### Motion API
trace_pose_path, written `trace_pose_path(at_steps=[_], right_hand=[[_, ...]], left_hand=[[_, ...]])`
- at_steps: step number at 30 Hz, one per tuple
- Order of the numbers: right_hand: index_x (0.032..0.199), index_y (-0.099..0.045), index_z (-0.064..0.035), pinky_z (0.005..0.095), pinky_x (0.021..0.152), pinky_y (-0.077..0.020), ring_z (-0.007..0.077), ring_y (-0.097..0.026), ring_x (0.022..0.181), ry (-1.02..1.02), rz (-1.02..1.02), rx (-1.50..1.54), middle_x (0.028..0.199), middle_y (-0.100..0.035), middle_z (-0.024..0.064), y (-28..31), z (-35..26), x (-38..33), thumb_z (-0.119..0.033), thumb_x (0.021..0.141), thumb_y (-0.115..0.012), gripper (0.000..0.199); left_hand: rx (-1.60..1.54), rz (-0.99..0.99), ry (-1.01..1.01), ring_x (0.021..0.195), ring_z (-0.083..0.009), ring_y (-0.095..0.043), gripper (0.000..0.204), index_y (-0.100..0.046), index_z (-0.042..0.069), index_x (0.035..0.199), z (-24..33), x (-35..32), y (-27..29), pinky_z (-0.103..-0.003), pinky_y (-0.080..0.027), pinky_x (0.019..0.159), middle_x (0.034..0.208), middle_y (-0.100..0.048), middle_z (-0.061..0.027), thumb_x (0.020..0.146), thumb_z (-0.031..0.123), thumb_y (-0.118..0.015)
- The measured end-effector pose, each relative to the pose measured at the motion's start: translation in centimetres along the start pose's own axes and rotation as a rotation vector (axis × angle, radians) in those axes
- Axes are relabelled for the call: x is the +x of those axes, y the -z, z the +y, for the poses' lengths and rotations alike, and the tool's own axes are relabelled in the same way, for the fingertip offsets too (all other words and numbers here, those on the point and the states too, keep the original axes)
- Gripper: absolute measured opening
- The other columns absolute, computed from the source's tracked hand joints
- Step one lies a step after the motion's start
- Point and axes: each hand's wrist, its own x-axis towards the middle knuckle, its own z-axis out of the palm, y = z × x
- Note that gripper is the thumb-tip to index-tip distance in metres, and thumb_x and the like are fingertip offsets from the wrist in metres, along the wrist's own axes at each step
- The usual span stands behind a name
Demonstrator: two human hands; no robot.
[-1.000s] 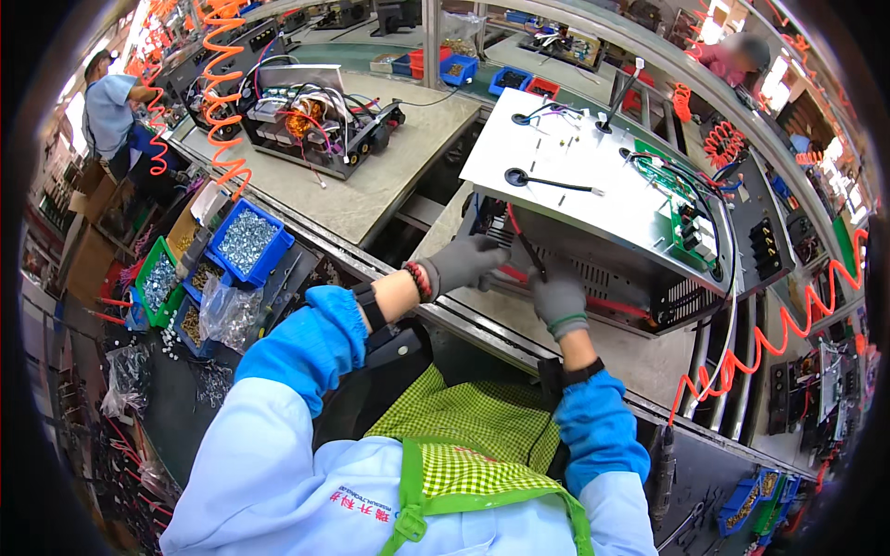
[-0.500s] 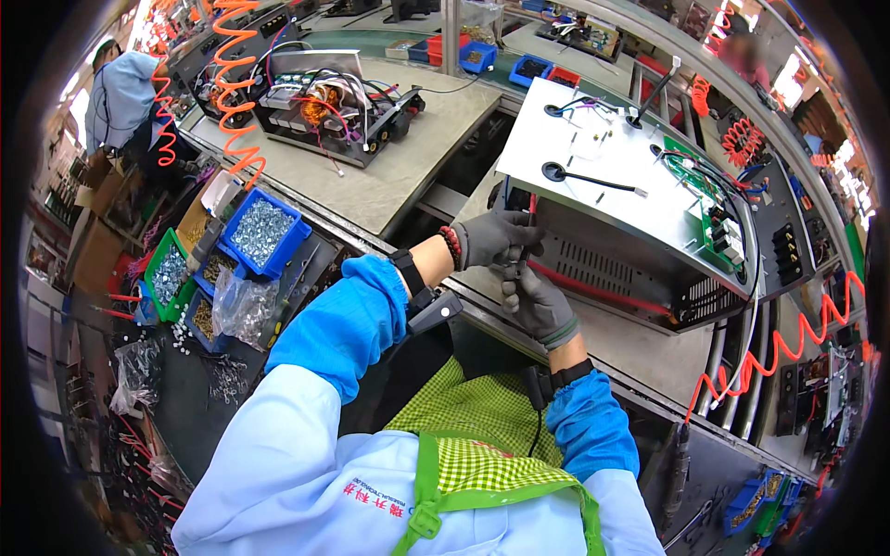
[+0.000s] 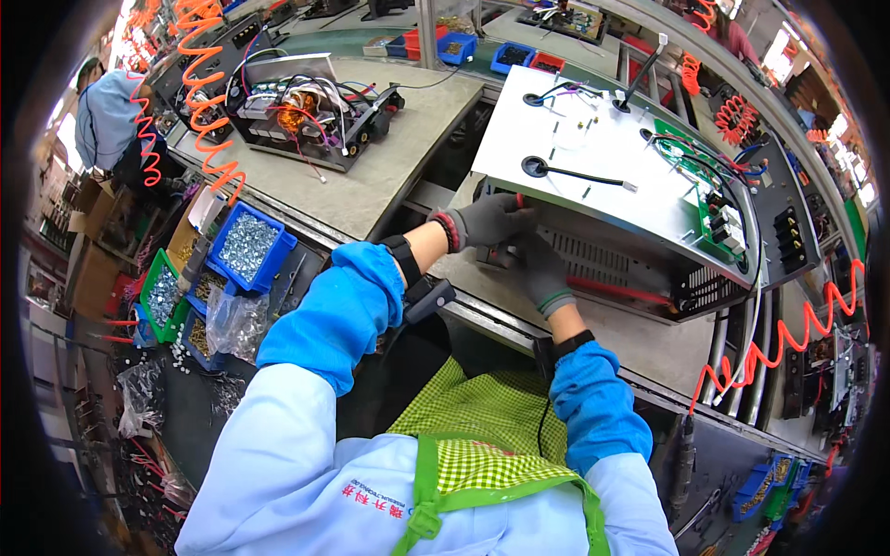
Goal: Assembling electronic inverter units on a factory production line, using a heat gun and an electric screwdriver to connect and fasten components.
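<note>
Both hands wear grey gloves and meet at the near left corner of a large metal case (image 3: 603, 248) with a vented side. My left hand (image 3: 489, 223) is closed, and a short bit of red cable shows at its fingertips. My right hand (image 3: 540, 269) is just below it, with curled fingers in the shade of the case; what they hold is hidden. A thick red cable (image 3: 616, 290) runs along the case's side, away to the right from my right hand. Above lies the white top panel (image 3: 579, 139), bearing standoffs, black leads and a green circuit board (image 3: 700, 206).
A second open unit with a copper coil (image 3: 295, 113) stands on the bench at the back left. Blue bins of screws (image 3: 248, 248) and a green bin (image 3: 161, 296) are at the left. Coiled orange air hoses (image 3: 199, 83) hang nearby. A power driver (image 3: 684, 463) hangs at the right.
My right hand has moved up and inward under the panel's edge, its fingers now more hidden. My left hand has turned slightly. The whole view has shifted a little.
</note>
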Motion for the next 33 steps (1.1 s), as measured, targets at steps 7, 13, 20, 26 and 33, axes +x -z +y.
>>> trace_pose_path(at_steps=[7,13,20,26,33], right_hand=[[0.093,-0.068,-0.0056,0.0466,0.075,-0.0499,0.0395,-0.063,0.082,-0.048,-0.193,0.199,0.086,-0.066,0.0193,3.7,-0.9,-2.3,-0.041,0.089,-0.059,0.037],[0.112,-0.063,-0.0097,0.0466,0.085,-0.0486,0.0351,-0.057,0.107,0.042,-0.254,-0.352,0.118,-0.060,0.0154,4.2,-3.0,-5.1,-0.043,0.071,-0.074,0.054],[0.131,-0.051,-0.0139,0.0485,0.102,-0.0395,0.0336,-0.047,0.121,-0.049,-0.156,-0.340,0.131,-0.050,0.0121,0.7,-0.3,-5.2,-0.047,0.063,-0.080,0.080],[0.123,-0.056,-0.0151,0.0471,0.095,-0.0433,0.0324,-0.050,0.116,-0.028,-0.115,-0.342,0.125,-0.053,0.0093,-0.1,0.4,-5.1,-0.041,0.072,-0.075,0.061],[0.109,-0.060,-0.0149,0.0458,0.083,-0.0474,0.0314,-0.056,0.103,0.100,0.129,-0.333,0.109,-0.058,0.0085,-1.0,1.3,-5.2,-0.022,0.078,-0.064,0.031]], left_hand=[[0.087,-0.027,-0.011,0.062,-0.0102,-0.061,0.029,-0.062,0.002,0.105,0.0,0.5,-0.1,-0.025,-0.050,0.056,0.079,-0.065,-0.0035,0.099,0.030,-0.054],[0.241,-0.072,0.028,0.065,-0.0118,-0.062,0.024,-0.062,0.004,0.100,0.7,0.1,-0.3,-0.028,-0.052,0.059,0.078,-0.066,-0.0043,0.097,0.026,-0.053],[0.349,-0.125,0.048,0.061,-0.0153,-0.063,0.029,-0.063,0.001,0.097,0.6,1.4,-0.3,-0.031,-0.052,0.058,0.079,-0.067,-0.0066,0.095,0.028,-0.054],[0.454,-0.150,-0.011,0.068,-0.0164,-0.065,0.029,-0.064,0.001,0.102,0.3,1.3,-0.2,-0.031,-0.053,0.065,0.082,-0.069,-0.0077,0.095,0.028,-0.054],[0.507,-0.127,0.043,0.076,-0.0221,-0.068,0.031,-0.065,0.001,0.102,1.1,0.7,0.5,-0.036,-0.053,0.072,0.083,-0.070,-0.0126,0.095,0.029,-0.055]])
